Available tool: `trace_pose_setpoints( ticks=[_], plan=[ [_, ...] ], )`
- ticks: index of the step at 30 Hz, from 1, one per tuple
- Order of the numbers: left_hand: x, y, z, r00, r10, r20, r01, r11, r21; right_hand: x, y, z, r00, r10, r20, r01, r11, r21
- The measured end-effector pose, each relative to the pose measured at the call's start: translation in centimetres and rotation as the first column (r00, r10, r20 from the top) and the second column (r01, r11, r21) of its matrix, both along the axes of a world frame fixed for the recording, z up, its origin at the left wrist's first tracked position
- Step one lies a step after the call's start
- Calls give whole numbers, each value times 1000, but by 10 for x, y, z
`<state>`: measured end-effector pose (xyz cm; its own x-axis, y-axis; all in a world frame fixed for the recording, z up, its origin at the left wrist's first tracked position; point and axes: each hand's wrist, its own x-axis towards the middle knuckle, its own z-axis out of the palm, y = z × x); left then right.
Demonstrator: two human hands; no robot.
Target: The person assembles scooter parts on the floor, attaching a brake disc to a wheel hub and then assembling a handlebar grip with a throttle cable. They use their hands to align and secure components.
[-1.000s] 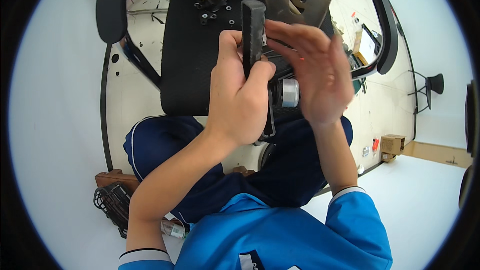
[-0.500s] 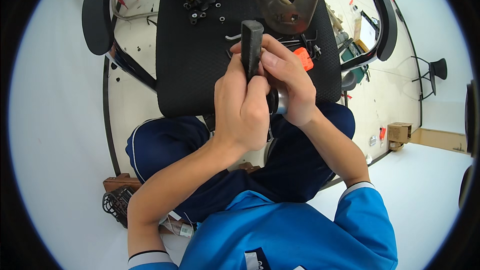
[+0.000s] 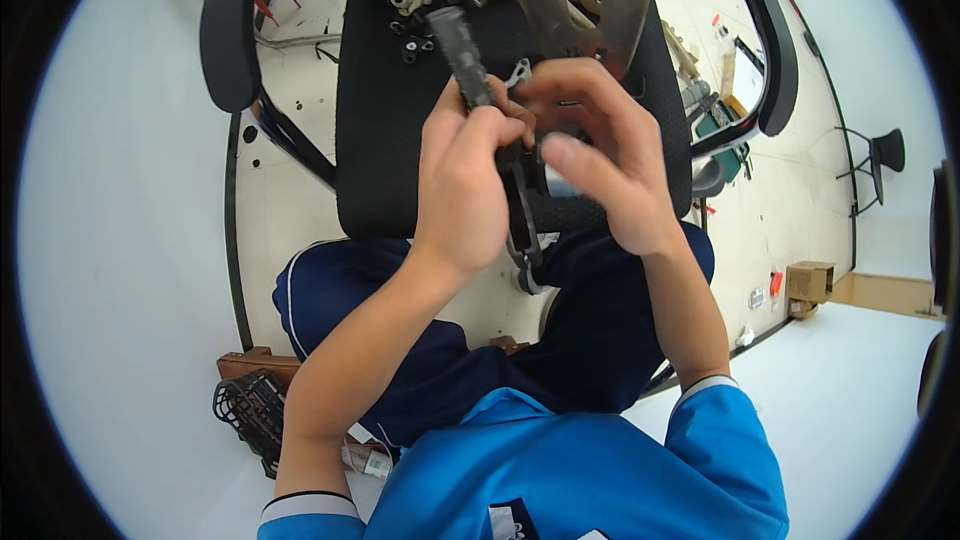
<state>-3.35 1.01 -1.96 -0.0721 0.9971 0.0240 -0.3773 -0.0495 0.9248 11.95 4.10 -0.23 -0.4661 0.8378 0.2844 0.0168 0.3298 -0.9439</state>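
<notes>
While your left hand point(image 3: 460, 190) closes its fingers around the dark bar-shaped part point(image 3: 460, 55) above the chair seat point(image 3: 385, 165), your right hand point(image 3: 625, 165) curves half open beside it, contact unclear, suggesting two-handed manipulation that calls for a firm left grip.

Left hand point(image 3: 462, 185) wrapped round black bar-shaped part point(image 3: 455, 45), far end jutting past the fingers, tilted left. Right hand point(image 3: 625, 160) just beside, fingers curved, thumb apart; contact unclear. Beyond, on black chair seat point(image 3: 385, 155): small dark fittings point(image 3: 411, 46), metal plate point(image 3: 612, 20).
</notes>
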Motion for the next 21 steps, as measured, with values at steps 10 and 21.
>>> trace_pose_setpoints(
  ticks=[10, 21],
  plan=[
    [-1, 4, -2, 974, 53, 222, -25, 991, -130, 14, 0, -6, 989, 6, 145, -37, 977, 212],
    [-2, 3, 6, 959, 26, 283, 16, 990, -143, 14, 2, 1, 997, 54, 58, -57, 997, 56]
  ],
)
